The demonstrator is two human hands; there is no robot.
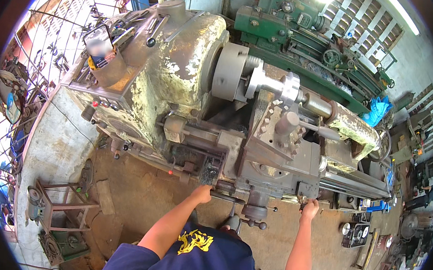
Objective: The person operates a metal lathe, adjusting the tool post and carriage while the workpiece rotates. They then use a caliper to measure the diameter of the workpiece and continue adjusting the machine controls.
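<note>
A worn lathe [191, 58] with chipped pale paint fills the middle. Its grey chuck [228, 73] grips a shiny flanged metal workpiece [275, 86], which the tailstock [350, 124] supports at the right. Below the workpiece is the tool post [282, 127], with a handle pointing right. My left hand [203, 194] is closed on the left end of a dark handwheel, seen nearly edge-on [228, 198], at the carriage's front. At the carriage's right end, my right hand [310, 208] is closed around a small control, mostly hidden by the fingers. A cross-slide crank [254, 223] sits between my hands.
Behind stands a green lathe [303, 41] with a blue plastic bag [377, 111] near its end. A mirror [98, 41] and loose tools lie on the headstock. A metal stand [64, 197] is at lower left. A rack of parts [355, 235] stands on the floor at right.
</note>
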